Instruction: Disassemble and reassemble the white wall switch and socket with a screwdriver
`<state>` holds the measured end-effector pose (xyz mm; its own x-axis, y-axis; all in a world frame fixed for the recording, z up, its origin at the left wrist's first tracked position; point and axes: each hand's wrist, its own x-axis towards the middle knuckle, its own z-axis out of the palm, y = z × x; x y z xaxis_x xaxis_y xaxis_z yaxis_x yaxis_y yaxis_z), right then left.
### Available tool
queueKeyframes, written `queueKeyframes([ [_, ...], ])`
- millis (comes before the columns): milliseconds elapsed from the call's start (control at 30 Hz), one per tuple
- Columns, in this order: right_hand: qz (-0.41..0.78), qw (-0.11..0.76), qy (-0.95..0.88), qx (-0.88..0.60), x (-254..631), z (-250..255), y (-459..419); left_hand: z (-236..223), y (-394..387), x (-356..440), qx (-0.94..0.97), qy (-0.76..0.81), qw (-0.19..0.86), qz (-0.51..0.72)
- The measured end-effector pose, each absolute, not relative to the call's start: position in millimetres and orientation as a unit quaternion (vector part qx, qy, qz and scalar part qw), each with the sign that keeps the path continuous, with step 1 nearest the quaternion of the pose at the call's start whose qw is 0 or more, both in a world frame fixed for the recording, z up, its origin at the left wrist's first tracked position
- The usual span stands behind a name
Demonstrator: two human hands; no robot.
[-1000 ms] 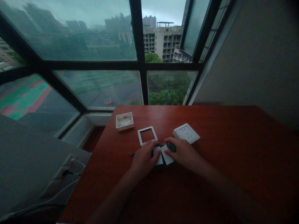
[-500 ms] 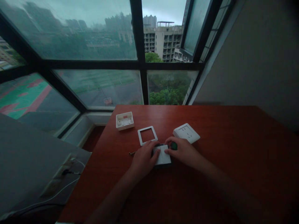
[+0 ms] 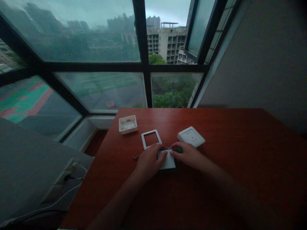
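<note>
My left hand (image 3: pixel 150 162) is closed on the left side of a white wall-switch panel (image 3: pixel 169 164), its thumb lying on the face. The panel sits low over the table with a dark edge beneath it. In my right hand (image 3: pixel 189 155) is a screwdriver with a green handle (image 3: pixel 179 149); its thin shaft points left along the panel's far edge, and the tip is hidden near my left fingers. My right fingertips also touch the panel's upper right corner. Just beyond my left hand lies a white square frame (image 3: pixel 149 131).
A white open back box (image 3: pixel 129 130) stands at the table's far left. A white socket (image 3: pixel 192 137) lies beyond my right hand. Small screws (image 3: pixel 135 157) are left of my left hand. The reddish wooden table (image 3: pixel 230 134) meets windows at the back.
The screwdriver handle has turned to lie more sideways, its shaft now along the panel's far edge. My left thumb has slid slightly right and up on the panel.
</note>
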<state>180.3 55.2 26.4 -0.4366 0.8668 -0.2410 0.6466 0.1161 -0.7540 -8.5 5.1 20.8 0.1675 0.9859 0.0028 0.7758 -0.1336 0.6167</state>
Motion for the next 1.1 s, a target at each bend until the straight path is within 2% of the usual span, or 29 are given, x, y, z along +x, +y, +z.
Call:
queueKeyframes([
  [400, 0.457, 0.083, -0.689, -0.557, 172, 12, 55, 14, 9, -2, 0.683, 0.659, 0.244, 0.198],
  [633, 0.43, 0.124, -0.708, -0.546, 173, 16, 53, 20, 5, -1, 0.711, 0.64, 0.228, 0.182],
  [733, 0.419, 0.142, -0.714, -0.542, 176, 23, 50, 29, 3, -7, 0.726, 0.64, 0.188, 0.166],
  [900, 0.407, 0.159, -0.716, -0.544, 187, 33, 44, 40, 19, -37, 0.739, 0.649, 0.061, 0.171],
  [1100, 0.405, 0.157, -0.715, -0.547, 198, 32, 39, 22, 53, -63, 0.786, 0.608, 0.048, 0.1],
])
